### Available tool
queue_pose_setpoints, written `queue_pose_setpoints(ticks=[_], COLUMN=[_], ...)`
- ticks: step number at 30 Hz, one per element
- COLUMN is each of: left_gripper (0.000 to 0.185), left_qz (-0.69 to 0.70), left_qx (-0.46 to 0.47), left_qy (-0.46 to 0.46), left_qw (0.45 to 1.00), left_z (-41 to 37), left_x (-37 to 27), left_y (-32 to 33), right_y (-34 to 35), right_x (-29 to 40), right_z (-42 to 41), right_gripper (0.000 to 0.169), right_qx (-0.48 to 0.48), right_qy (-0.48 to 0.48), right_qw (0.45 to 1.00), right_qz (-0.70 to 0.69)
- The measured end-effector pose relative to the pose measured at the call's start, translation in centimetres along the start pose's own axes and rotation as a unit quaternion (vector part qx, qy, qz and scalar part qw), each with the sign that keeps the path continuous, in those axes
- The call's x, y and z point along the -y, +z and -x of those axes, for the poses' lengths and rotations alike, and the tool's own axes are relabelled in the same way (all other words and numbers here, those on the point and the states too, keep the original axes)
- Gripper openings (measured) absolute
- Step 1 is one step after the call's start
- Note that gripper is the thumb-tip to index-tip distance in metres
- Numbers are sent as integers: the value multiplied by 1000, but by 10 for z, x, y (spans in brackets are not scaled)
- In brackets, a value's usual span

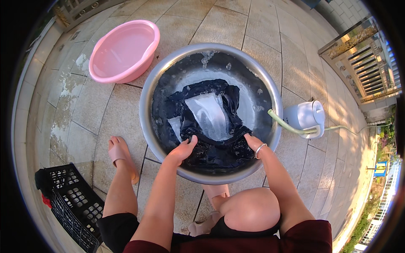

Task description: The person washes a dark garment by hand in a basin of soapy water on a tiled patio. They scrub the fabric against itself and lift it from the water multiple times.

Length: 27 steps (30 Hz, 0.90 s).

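Note:
A large metal basin [209,180] holds dark water with some suds. In it lies a soaked dark garment [218,155], turned so that a white fabric panel [208,114], perhaps a pocket lining, faces up. A second white piece [175,126] shows at its left. My left hand [184,149] grips the garment's band on the near left side, thumb up. At the right end of the same band, my right hand [252,143] has its fingers under the cloth, a silver bangle on the wrist. Part of the fingers of both hands is hidden by the fabric.
A pink plastic basin [126,50] stands at the upper left on stone tiles. A pale green hose [291,126] hangs over the metal rim, across a white lidded container [303,117]. A black plastic crate [72,196] is at the lower left.

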<state>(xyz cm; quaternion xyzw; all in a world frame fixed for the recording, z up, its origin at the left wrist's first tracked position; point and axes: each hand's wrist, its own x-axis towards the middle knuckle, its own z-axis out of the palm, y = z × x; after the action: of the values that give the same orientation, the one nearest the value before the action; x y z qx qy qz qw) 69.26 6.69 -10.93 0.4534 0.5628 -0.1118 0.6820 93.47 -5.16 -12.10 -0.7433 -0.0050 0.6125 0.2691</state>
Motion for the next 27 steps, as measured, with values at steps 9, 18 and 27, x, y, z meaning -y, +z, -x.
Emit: queue_pose_setpoints(ticks=[9, 18, 27], left_gripper=[57, 40, 47], left_qz=[203, 126, 131], left_qx=[-5, -162, -185], left_qy=[266, 528, 562], left_qw=[942, 824, 796], left_z=[110, 215, 193], left_x=[-123, -284, -274], left_y=[-70, -131, -132], right_y=[-27, -44, -9], right_x=[141, 329, 307], right_z=[122, 231, 223], right_gripper=[57, 41, 41], right_qx=[-59, -146, -74], right_qy=[-303, -565, -613], right_qw=[950, 809, 770], right_qz=[53, -72, -158])
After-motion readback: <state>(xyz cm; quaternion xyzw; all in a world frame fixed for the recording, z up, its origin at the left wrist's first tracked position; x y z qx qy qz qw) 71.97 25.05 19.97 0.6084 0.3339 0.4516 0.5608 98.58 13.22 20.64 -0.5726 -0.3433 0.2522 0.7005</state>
